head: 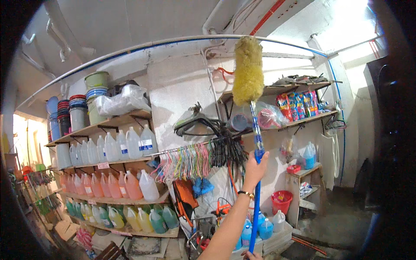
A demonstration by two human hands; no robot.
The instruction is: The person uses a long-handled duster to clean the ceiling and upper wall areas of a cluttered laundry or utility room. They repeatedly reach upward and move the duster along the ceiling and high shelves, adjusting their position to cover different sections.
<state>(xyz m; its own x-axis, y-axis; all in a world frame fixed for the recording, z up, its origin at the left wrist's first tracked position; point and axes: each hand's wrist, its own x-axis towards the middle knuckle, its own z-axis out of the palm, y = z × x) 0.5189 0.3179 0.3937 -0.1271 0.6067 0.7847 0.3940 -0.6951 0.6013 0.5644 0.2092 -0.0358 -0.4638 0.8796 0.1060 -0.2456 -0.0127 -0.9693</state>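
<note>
A long-handled duster with a yellow, fluffy head rises in front of me, almost upright. Greyish dirt darkens the upper part of the head, whose tip overlaps a white pipe in the picture; whether they touch I cannot tell. My left hand, with a dark and gold bracelet at the wrist, grips the blue pole just under its shiny wrapped section. Lower down, at the picture's bottom edge, my right hand holds the same pole and is only partly visible.
Left wall shelves carry buckets and several plastic jugs. Hangers hang from a rail behind the pole. Detergent packs stand on the right shelf. A red bucket and blue-liquid bottles sit lower right.
</note>
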